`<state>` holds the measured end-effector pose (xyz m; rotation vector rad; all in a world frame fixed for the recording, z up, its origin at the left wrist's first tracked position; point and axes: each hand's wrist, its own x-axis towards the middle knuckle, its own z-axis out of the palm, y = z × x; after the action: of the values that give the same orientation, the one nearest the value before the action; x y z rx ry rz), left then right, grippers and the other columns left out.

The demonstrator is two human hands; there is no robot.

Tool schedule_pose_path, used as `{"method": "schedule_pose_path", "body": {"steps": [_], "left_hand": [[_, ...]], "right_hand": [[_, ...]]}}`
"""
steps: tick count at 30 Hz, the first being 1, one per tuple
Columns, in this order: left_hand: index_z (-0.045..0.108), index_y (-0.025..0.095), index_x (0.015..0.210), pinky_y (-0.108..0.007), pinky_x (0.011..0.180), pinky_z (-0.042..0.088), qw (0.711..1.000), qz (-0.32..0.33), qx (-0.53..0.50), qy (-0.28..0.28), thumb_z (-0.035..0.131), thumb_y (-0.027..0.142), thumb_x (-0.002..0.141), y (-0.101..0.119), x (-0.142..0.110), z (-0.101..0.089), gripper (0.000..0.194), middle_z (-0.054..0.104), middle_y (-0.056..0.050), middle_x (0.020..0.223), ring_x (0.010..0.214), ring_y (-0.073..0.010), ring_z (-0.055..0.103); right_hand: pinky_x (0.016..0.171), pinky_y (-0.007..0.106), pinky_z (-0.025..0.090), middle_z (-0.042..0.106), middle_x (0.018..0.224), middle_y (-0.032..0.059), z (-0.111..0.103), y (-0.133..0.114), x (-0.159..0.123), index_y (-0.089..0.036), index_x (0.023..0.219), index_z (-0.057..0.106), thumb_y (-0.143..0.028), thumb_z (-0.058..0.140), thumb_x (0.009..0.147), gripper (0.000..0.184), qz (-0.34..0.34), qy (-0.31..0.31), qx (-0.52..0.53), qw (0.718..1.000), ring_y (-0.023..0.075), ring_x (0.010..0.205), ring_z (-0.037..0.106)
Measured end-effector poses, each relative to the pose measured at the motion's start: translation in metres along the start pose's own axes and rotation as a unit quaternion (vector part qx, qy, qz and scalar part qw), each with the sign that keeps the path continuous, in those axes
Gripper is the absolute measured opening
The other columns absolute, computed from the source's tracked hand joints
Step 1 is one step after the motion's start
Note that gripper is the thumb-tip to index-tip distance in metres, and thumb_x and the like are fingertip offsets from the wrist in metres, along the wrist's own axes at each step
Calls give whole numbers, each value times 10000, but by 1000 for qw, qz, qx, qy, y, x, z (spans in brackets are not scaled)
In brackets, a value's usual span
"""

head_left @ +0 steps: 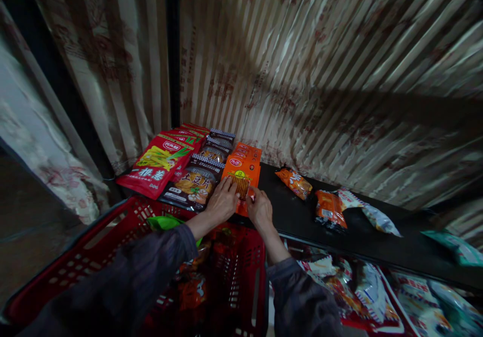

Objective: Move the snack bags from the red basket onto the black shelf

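Note:
An orange snack packet (245,174) lies at the front of a row of similar orange packets on a black shelf. My left hand (222,199) rests on its lower left part, fingers stretched out over the packet. At the lower right edge of the same packet is my right hand (259,205), its fingers bent in and closed on that edge. Just left of my left hand is a dark snack packet (194,182) in a row of its kind. Farther left, large red snack bags (162,162) overlap one another.
A red plastic basket (101,244) with several packets stands below the shelf front (358,251). On the right lie an orange bag (296,182), another orange packet (330,210) and a green bag (455,246). Boxes of packaged snacks (362,291) sit lower. A striped curtain (302,75) hangs behind.

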<state>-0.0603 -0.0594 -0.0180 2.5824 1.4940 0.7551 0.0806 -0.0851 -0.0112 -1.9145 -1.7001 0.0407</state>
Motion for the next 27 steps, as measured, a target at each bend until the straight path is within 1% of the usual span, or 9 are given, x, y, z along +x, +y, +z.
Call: {"method": "schedule_pose_path", "body": {"steps": [2,6,11,15,18,20,23,25,27], "left_hand": [[511,-17,1322,-436,1180,298,1000,-7,1,-1,446,227,934,2,-1,2,462,422,-266,1480,1429,-324,337],[495,-2,1332,-439,1168,302,1000,-13,15,-15,463,253,926,3,-2,3,480,403,-264,1492,1423,-340,340],[512,41,1300,-450,1132,339,1000,-16,23,-12,496,243,899,3,0,3,449,427,-244,1479,1396,-336,377],[508,66,1302,-469,1115,351,1000,-20,-1,-18,493,235,900,6,-1,-1,437,431,-240,1474,1399,-324,367],[486,40,1328,-461,1149,296,1000,-22,-2,-20,489,252,911,10,-1,-4,468,390,-250,1501,1422,-326,327],[477,22,1343,-454,1167,258,999,-26,5,-39,471,257,921,12,1,-6,483,383,-248,1506,1426,-330,319],[460,3,1371,-441,1176,227,998,-37,5,-57,431,235,935,14,2,-8,495,365,-251,1519,1439,-328,297],[455,19,1390,-453,1181,204,998,-33,1,-55,425,218,934,14,2,-10,499,354,-245,1529,1454,-330,265],[465,47,1393,-475,1177,199,998,-25,3,-53,430,219,932,13,0,-10,493,350,-235,1536,1464,-334,242]], "right_hand": [[709,285,480,657,943,71,-1,0,-1,-225,1201,655,-208,537,866,356,5,-4,2,1000,194,770,641],[717,286,485,638,976,67,1,3,-2,-247,1190,656,-224,541,864,347,8,4,6,1000,184,775,628],[862,370,492,599,1116,134,6,6,-1,-193,1153,678,-234,526,855,336,-14,36,16,999,253,990,587],[945,418,454,600,1151,150,0,7,-4,-181,1084,704,-236,513,851,306,-41,43,20,998,270,1048,546],[1015,460,411,571,1255,176,-6,7,-11,-142,1089,697,-250,523,848,317,-61,37,24,997,296,1154,509],[1066,485,374,553,1316,181,-8,5,-17,-130,1110,687,-249,513,855,331,-79,25,31,996,305,1233,474],[1105,468,364,565,1346,162,-8,1,-28,-133,1136,680,-195,447,875,355,-111,-11,48,993,278,1293,466],[1113,448,376,582,1350,147,-7,-1,-35,-135,1183,662,-147,406,872,402,-132,-35,58,989,257,1307,478],[1121,450,378,581,1365,150,-6,-1,-39,-125,1240,629,-119,387,866,446,-147,-46,61,986,254,1324,476]]}}
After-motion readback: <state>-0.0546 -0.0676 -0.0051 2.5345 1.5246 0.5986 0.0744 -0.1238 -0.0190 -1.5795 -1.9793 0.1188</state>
